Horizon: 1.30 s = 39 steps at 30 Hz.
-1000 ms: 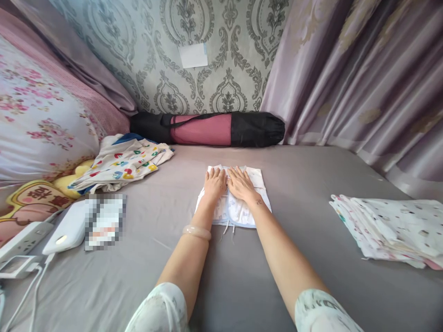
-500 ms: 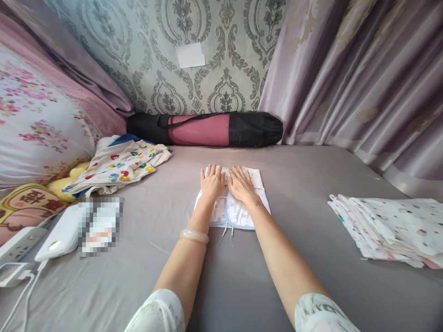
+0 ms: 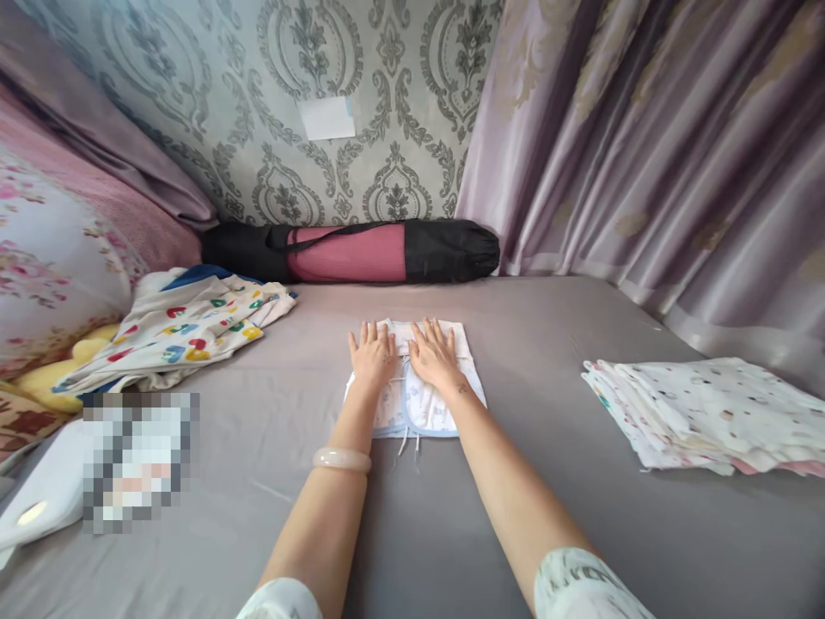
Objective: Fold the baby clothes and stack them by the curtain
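Observation:
A small folded white baby garment (image 3: 422,404) with blue trim and thin ties lies flat on the grey bed sheet (image 3: 528,344). My left hand (image 3: 372,354) rests palm down on its left half, fingers stretched out and slightly spread. My right hand (image 3: 435,354) lies flat beside it on the right half, fingers also stretched out. Both hands press on the cloth and hold nothing. A pale bangle (image 3: 342,459) circles my left wrist.
A stack of folded patterned cloths (image 3: 702,413) lies at the right. A loose pile of colourful printed clothes (image 3: 186,322) sits at the left. A rolled pink mat in a black bag (image 3: 351,252) lies against the wall. Curtains (image 3: 644,146) hang at the right, pillows (image 3: 51,275) at the left.
My hands have stayed flat on the folded garment, with the left fingers spreading a little. The view has shifted, so everything sits further left and slightly lower.

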Available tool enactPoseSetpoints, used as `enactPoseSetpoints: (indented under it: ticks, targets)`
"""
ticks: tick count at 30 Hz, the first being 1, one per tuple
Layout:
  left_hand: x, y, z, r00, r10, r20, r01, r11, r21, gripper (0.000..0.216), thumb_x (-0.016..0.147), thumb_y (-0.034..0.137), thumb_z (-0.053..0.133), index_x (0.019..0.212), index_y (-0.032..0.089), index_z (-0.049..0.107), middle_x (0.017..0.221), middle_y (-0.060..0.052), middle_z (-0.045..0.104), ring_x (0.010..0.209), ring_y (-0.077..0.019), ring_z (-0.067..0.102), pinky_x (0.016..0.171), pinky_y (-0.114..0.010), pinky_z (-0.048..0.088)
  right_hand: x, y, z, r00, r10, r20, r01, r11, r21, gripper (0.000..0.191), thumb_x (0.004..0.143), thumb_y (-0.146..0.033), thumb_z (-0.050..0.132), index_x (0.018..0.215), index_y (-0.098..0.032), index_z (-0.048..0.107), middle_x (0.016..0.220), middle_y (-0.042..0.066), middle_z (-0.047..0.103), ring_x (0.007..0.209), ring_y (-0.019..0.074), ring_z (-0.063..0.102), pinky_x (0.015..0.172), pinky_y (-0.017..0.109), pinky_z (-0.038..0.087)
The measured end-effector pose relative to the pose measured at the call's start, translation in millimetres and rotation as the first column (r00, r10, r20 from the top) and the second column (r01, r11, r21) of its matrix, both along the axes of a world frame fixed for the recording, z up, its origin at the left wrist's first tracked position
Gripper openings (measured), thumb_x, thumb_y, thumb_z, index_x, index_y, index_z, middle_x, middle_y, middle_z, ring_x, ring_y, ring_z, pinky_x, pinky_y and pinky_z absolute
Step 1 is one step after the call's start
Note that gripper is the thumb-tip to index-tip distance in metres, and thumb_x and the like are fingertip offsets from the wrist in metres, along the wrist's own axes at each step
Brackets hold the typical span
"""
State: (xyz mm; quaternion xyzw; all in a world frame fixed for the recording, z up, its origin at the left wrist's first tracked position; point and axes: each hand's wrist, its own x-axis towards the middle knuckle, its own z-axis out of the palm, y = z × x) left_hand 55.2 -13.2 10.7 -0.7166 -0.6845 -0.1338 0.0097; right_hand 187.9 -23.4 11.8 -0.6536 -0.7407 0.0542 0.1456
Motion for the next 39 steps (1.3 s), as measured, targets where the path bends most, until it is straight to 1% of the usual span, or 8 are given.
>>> enactPoseSetpoints:
  ticks: [12,16,19,25,28,31,34,39]
  targets:
    - [-5.8,1.9,-8.1,1.000,0.023,-0.019,-0.024,0.996,-0.086,0.056,0.097,0.039,0.021,0.141,0.010,0.041,0.152,-0.016,0.032,0.142,-0.0306,0.024,0.113,-0.055,0.018,2.1,-0.7,2.1,0.998,-0.053,-0.017,0.052,0.994,-0.093,0.054,0.098,-0.043,0.023,0.146,-0.024,0.036,0.156,0.008,0.026,0.143,0.0276,0.015,0.113,0.055,0.005]
    - [-6.9,0.8,0.4,0.999,0.047,0.000,-0.047,0.998,-0.029,0.055,0.097,0.035,0.017,0.141,0.012,0.042,0.151,-0.012,0.035,0.144,-0.0274,0.020,0.116,-0.053,0.013,16.4,6.6,7.2,0.977,-0.212,-0.032,0.209,0.974,-0.089,0.058,0.099,-0.040,0.018,0.150,-0.014,0.026,0.157,0.013,0.019,0.144,0.0266,0.011,0.114,0.052,0.004]
    - [-9.2,1.0,0.6,0.998,0.064,0.015,-0.062,0.992,-0.107,0.056,0.097,0.034,0.018,0.143,0.009,0.038,0.152,-0.013,0.032,0.143,-0.0290,0.020,0.116,-0.053,0.014,27.2,10.3,1.9,0.942,-0.335,-0.006,0.332,0.937,-0.106,0.061,0.098,-0.039,0.018,0.149,-0.005,0.025,0.156,0.016,0.020,0.144,0.0275,0.013,0.115,0.048,0.007]
    - [-12.5,3.1,-3.2,0.995,0.087,0.048,-0.078,0.983,-0.165,0.056,0.096,0.036,0.021,0.145,0.011,0.035,0.153,-0.013,0.030,0.143,-0.0304,0.020,0.114,-0.057,0.016,32.9,11.8,-2.1,0.933,-0.360,0.001,0.357,0.924,-0.138,0.063,0.098,-0.039,0.019,0.147,-0.001,0.029,0.154,0.019,0.024,0.142,0.0289,0.019,0.114,0.048,0.013]
    - [-6.1,3.2,1.4,0.998,0.053,0.042,-0.051,0.997,-0.065,0.054,0.097,0.036,0.021,0.143,0.012,0.039,0.152,-0.013,0.033,0.144,-0.0289,0.018,0.115,-0.055,0.014,26.5,9.9,8.2,0.953,-0.302,-0.012,0.300,0.950,-0.083,0.058,0.098,-0.036,0.019,0.148,-0.008,0.030,0.155,0.017,0.022,0.144,0.0281,0.015,0.114,0.052,0.010]
    - [5.2,1.6,4.8,0.997,-0.073,0.025,0.073,0.997,0.019,0.052,0.097,0.034,0.023,0.142,0.013,0.041,0.152,-0.011,0.033,0.144,-0.0257,0.018,0.117,-0.048,0.014,14.0,5.4,14.6,0.995,-0.104,-0.005,0.104,0.994,-0.032,0.053,0.098,-0.035,0.022,0.149,-0.020,0.030,0.157,0.009,0.019,0.145,0.0256,0.011,0.114,0.053,0.008]
    - [12.8,-1.5,2.6,0.989,-0.142,0.029,0.144,0.989,-0.047,0.051,0.098,0.033,0.024,0.142,0.014,0.041,0.151,-0.012,0.035,0.143,-0.0280,0.023,0.116,-0.048,0.016,2.5,0.9,10.9,1.000,0.023,0.006,-0.022,0.998,-0.058,0.051,0.098,-0.034,0.024,0.147,-0.024,0.035,0.156,0.005,0.024,0.144,0.0246,0.014,0.114,0.051,0.007]
    - [12.0,-4.2,-2.3,0.988,-0.153,0.008,0.153,0.979,-0.138,0.051,0.098,0.033,0.024,0.145,0.016,0.037,0.152,-0.011,0.034,0.141,-0.0312,0.026,0.114,-0.050,0.017,-1.7,0.0,1.4,1.000,0.016,0.015,-0.015,0.995,-0.096,0.050,0.098,-0.033,0.023,0.145,-0.024,0.038,0.154,0.004,0.030,0.143,0.0242,0.018,0.115,0.051,0.009]
